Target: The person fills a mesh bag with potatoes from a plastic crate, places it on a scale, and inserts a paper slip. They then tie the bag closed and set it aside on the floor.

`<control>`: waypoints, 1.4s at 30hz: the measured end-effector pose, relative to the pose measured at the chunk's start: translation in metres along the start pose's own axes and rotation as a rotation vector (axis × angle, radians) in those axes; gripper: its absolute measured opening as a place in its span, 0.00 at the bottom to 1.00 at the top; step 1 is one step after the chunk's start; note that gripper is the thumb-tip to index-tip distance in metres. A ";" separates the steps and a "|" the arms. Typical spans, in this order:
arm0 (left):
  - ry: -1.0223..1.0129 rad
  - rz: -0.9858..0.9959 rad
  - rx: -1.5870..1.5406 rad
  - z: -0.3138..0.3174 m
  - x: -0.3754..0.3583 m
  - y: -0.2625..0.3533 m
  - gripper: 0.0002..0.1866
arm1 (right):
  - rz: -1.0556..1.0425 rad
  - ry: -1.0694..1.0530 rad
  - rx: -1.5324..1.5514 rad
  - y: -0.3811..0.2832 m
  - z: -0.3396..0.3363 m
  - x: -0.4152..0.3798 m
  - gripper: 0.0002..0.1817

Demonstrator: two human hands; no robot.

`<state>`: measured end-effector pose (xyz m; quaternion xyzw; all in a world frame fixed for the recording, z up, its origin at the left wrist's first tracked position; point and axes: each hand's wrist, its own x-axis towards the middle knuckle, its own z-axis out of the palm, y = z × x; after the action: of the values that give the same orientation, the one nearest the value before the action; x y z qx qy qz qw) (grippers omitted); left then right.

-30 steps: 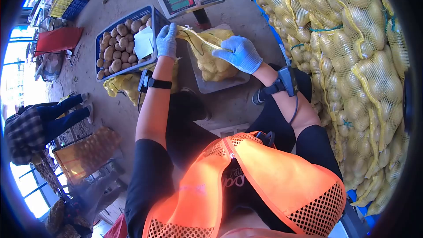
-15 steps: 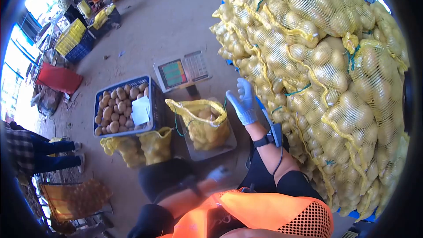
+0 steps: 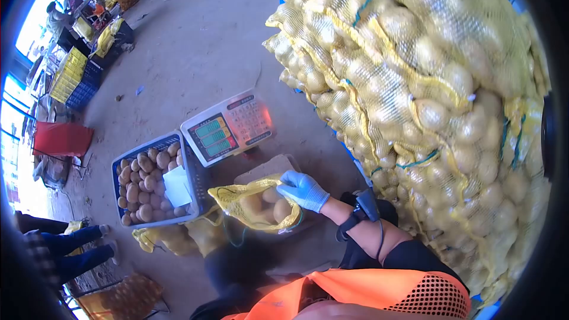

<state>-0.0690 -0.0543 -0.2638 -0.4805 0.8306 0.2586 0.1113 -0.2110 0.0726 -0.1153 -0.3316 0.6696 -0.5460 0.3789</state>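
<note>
A yellow mesh bag [image 3: 252, 208] of potatoes stands open on the platform of a scale, whose display panel [image 3: 228, 127] faces up behind it. My gloved right hand [image 3: 302, 191] grips the right side of the bag's rim, its fingers closed on the mesh. Several potatoes show through the bag's mouth. My left hand does not show; only a blurred dark sleeve [image 3: 237, 266] is seen below the bag. Left of the scale, a blue crate [image 3: 155, 142] holds many potatoes with a white paper [image 3: 177, 186] on top.
A tall stack of filled mesh bags [image 3: 403, 83] rises on the right. Smaller filled bags [image 3: 178, 238] stand in front of the crate. At the left edge are a person's legs [image 3: 77, 249], a red cloth [image 3: 62, 138] and stacked crates [image 3: 77, 77]. More people work at the upper left.
My right hand has come down from above and closed on the bag's rim. My left hand has gone out of sight. The view has shifted, bringing the scale display closer.
</note>
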 end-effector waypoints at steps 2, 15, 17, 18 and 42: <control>-0.026 -0.021 -0.026 -0.006 -0.006 -0.007 0.21 | 0.096 -0.082 0.147 -0.007 -0.015 0.009 0.06; -0.750 0.363 -0.757 0.038 -0.215 0.012 0.20 | 0.030 0.329 -0.190 -0.009 -0.003 -0.007 0.24; -0.802 0.399 -0.716 0.059 -0.239 0.019 0.21 | 0.007 0.427 -0.321 -0.015 -0.017 -0.003 0.31; -0.718 0.357 -0.738 0.060 -0.237 0.015 0.21 | -0.042 0.452 -0.366 -0.061 -0.024 -0.027 0.30; -0.392 0.535 0.036 -0.124 -0.132 0.044 0.08 | 0.429 0.134 0.860 0.014 -0.002 -0.011 0.08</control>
<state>-0.0314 -0.0054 -0.0884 -0.1846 0.8945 0.3515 0.2057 -0.2079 0.0861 -0.1272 0.0367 0.4593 -0.7031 0.5416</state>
